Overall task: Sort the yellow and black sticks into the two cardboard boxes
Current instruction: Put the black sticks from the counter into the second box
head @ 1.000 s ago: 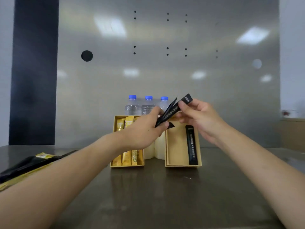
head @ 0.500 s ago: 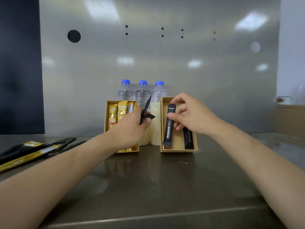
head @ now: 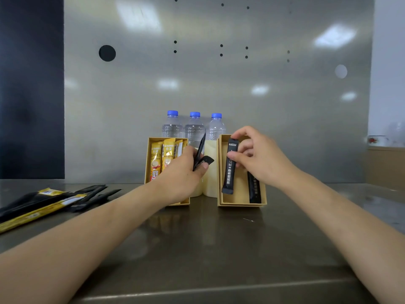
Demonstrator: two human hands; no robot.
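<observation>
Now my right grip [head: 260,159] pinches a black foil stick [head: 230,172] over the centre-right brown cardboard box [head: 241,204], separating colours; left grip [head: 179,174] clutches spare sticks [head: 199,153].

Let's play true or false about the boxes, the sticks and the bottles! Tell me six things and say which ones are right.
1. The right hand pinches a black stick at the right box. True.
2. The left box holds black sticks. False: the left box holds yellow sticks.
3. Three bottles with blue caps stand behind the boxes. True.
4. The left hand is empty. False: the left hand grips black sticks.
5. A second black stick lies in the right box. True.
6. No sticks are left outside the boxes. False: a pile of yellow and black sticks lies on the table, at the left.
</observation>
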